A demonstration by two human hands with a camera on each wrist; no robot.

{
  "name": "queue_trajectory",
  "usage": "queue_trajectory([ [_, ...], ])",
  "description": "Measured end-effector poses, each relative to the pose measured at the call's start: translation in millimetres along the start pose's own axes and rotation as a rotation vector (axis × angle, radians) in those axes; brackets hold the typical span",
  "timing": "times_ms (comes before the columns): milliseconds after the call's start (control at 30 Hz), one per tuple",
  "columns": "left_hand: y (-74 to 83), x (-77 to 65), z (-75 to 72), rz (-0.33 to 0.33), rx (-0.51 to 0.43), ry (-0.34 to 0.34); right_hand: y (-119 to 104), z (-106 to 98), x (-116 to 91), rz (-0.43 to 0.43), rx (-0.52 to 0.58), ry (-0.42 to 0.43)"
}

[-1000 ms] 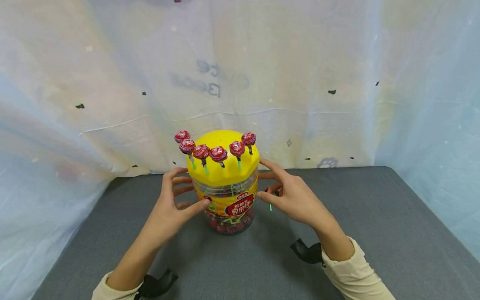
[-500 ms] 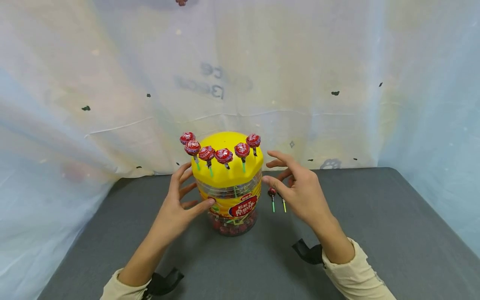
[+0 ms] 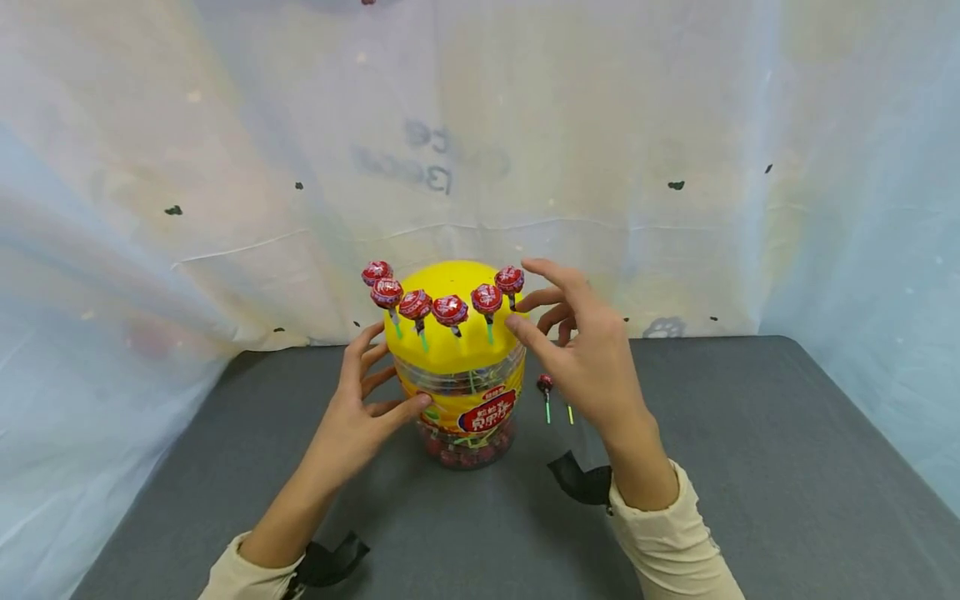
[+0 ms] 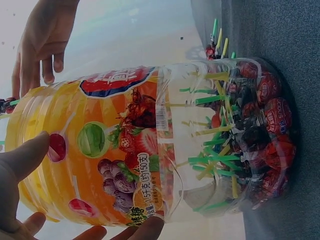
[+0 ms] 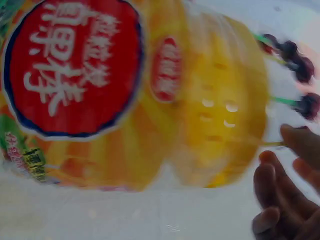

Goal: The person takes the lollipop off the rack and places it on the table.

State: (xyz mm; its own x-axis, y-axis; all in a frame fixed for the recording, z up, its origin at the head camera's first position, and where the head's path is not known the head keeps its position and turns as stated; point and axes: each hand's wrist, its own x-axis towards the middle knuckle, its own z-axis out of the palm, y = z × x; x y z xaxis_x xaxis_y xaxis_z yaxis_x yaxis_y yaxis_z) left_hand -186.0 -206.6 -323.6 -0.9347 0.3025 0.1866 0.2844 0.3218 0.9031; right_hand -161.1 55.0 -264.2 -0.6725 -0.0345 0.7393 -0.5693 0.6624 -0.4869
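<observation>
A large clear plastic jar (image 3: 453,408) with a yellow-orange fruit label stands upright on the table, wrapped lollipops inside. Its yellow lid (image 3: 450,354) carries several red-wrapped lollipops standing on their sticks along the rim. My left hand (image 3: 365,410) holds the jar's left side, thumb on the label and fingers round the back; the left wrist view shows the thumb (image 4: 27,155) against it. My right hand (image 3: 581,342) is raised by the lid's right edge, fingers spread around the rightmost lollipop (image 3: 510,281). In the right wrist view, its thumb and fingertips are close on either side of a yellow stick (image 5: 274,144).
To the right of the jar, a loose lollipop (image 3: 545,385) lies on the grey table (image 3: 735,433), with a yellow stick (image 3: 570,414) beside it, partly hidden by the right hand. Black straps hang at both wrists. A pale curtain (image 3: 600,125) hangs behind the table.
My right hand has moved from low beside the jar, near the loose lollipops, up to the lid's right edge. My left hand stays on the jar.
</observation>
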Motion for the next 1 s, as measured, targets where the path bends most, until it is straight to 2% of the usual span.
queue_trajectory([
  [200,-2.6,-0.1,0.1,-0.001,-0.002,0.012,-1.8,14.4,-1.3,-0.031,0.001,0.047],
  [567,-2.8,1.5,-0.1,0.023,0.008,0.014,2.3,11.5,0.2,-0.068,-0.002,0.074],
  [867,-2.3,0.9,-0.3,0.011,0.027,0.021,0.9,13.2,1.2,-0.116,0.012,0.173],
  [1000,-2.8,1.3,0.1,0.012,0.03,0.023,0.3,12.6,1.9,-0.129,0.07,0.258],
])
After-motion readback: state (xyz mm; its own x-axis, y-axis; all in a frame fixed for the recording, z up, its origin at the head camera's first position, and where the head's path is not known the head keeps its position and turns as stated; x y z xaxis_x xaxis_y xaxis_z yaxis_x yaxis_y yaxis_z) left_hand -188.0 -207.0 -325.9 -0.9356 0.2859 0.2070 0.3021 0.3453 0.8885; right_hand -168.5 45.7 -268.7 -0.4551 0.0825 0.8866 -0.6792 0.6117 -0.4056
